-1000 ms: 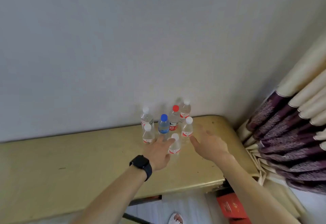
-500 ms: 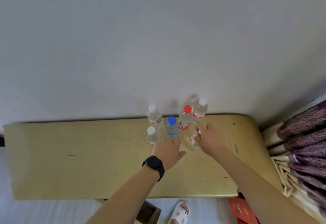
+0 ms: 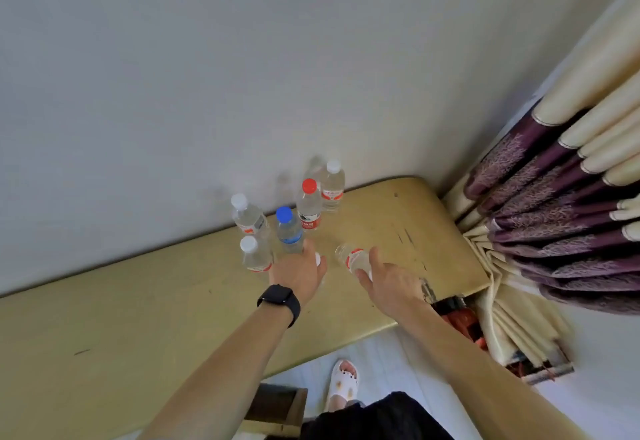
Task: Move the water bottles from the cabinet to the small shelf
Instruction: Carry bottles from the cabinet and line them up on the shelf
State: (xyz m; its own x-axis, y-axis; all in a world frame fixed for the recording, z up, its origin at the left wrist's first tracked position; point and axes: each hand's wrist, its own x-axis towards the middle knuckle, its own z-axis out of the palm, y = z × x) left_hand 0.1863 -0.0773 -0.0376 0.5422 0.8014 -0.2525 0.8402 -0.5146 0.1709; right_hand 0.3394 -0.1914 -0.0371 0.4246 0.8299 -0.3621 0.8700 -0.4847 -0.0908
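A plain pale grey wall [image 3: 242,58] fills the upper part of the view, evenly lit and unmarked. Against its base runs a long yellow-olive worktop [image 3: 104,335] with a glossy top, a rounded far corner and a few dark scratches and specks near that corner. To the right of the worktop, a curtain [image 3: 554,204] hangs in heavy folds, cream above and along its edges, deep purple with a pale branching pattern in the middle. Just below the worktop's right end, something red [image 3: 460,318] shows in shadow, too dim to tell. In front of the worktop lies a pale floor [image 3: 381,363], with a dark wooden piece [image 3: 277,405] beside it.
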